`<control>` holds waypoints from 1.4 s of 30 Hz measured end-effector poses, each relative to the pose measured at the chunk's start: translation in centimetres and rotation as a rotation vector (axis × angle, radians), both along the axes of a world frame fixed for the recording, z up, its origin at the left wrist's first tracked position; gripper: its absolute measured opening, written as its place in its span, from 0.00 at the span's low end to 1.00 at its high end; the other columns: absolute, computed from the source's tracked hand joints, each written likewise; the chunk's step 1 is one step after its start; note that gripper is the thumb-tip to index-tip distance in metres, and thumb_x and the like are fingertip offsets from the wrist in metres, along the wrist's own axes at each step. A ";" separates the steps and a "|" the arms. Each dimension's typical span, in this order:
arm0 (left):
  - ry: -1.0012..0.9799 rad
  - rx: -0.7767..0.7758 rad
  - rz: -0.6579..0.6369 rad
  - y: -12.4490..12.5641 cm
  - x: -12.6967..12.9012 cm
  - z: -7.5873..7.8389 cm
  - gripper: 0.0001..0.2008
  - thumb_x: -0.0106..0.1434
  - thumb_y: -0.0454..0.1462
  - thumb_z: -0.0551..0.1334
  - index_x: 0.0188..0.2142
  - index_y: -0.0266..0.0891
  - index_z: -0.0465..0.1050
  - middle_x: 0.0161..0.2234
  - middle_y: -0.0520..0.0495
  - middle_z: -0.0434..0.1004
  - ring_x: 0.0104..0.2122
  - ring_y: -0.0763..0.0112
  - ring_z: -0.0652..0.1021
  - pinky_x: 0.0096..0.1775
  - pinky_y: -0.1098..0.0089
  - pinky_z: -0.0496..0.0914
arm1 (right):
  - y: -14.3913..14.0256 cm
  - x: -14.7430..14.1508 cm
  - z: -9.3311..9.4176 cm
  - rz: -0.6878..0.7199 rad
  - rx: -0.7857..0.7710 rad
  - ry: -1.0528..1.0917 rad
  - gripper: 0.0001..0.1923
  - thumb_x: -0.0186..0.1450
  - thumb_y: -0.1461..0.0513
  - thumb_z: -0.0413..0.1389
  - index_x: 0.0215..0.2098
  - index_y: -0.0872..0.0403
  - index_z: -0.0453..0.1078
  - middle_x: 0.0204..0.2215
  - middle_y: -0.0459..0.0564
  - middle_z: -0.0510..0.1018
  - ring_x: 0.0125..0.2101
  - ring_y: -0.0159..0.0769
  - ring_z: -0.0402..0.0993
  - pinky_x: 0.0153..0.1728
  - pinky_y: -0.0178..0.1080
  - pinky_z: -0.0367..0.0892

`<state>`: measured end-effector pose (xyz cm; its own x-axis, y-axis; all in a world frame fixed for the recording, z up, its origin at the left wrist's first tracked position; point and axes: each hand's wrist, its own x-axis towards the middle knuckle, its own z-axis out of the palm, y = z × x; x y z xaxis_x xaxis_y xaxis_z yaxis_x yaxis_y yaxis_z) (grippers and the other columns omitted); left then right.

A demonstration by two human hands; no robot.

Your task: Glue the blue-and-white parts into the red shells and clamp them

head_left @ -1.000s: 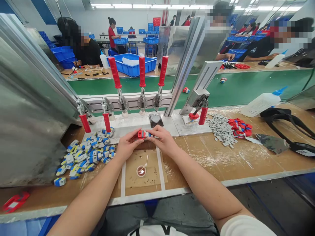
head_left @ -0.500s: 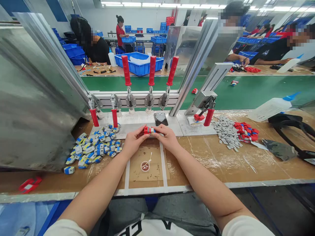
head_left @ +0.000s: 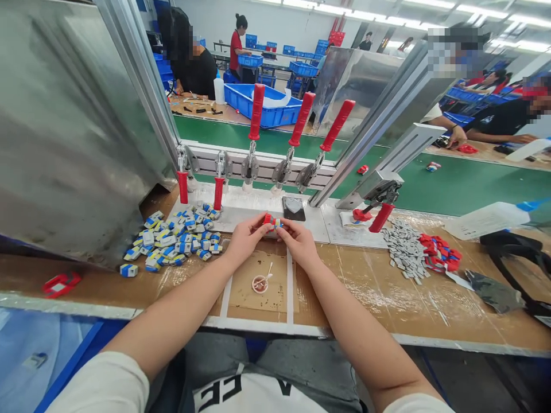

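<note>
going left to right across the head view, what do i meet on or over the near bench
Red piece, pile of blue-and-white blocks, left hand, held piece, right hand, pile of grey pieces, pile of red parts, camouflage cloth.

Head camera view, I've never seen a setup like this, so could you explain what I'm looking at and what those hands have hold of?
There is no robot here: these are a person's own bare hands, seen from one camera worn on their head, looking forward and down. The left hand and right hand together hold a small multicoloured piece, partly red, its details too small to read. On the brown bench, to the left, lies a heap of white, blue and yellow blocks. To the right are grey pieces and, beside them, red parts. Nearer the body stands a small cup with a thin stick. Beyond the hands, a metal frame carries a row of red-handled clamps.
</note>
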<state>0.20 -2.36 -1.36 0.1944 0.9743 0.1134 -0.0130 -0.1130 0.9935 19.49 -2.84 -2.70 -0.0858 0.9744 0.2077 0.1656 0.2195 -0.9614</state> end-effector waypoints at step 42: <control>0.020 0.150 -0.098 9.5 8.3 -0.5 0.26 0.61 0.46 0.72 0.54 0.38 0.73 0.54 0.36 0.82 0.54 0.56 0.81 0.62 0.53 0.70 | 5.3 5.8 -0.7 -0.233 0.015 0.138 0.29 0.60 0.43 0.65 0.50 0.54 0.82 0.40 0.54 0.86 0.34 0.41 0.79 0.36 0.45 0.80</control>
